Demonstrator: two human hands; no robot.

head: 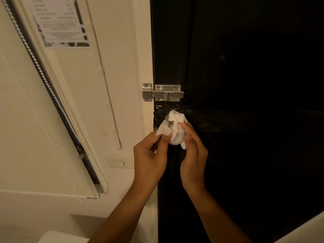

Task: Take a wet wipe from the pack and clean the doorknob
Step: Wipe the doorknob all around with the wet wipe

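Observation:
A white wet wipe (175, 132) is wrapped around the metal doorknob (171, 125) on the dark door (245, 102); only a small silver patch of the knob shows through a gap in the wipe. My left hand (149, 155) pinches the wipe's left edge between thumb and fingers. My right hand (192, 155) presses its fingers against the wipe's right side, cupping the knob. The wipe pack is not in view.
A silver slide bolt (163, 92) sits on the door just above the knob. On the cream wall to the left are a light switch (121, 163), a roller blind with bead chain (52, 88) and a printed notice (61, 21).

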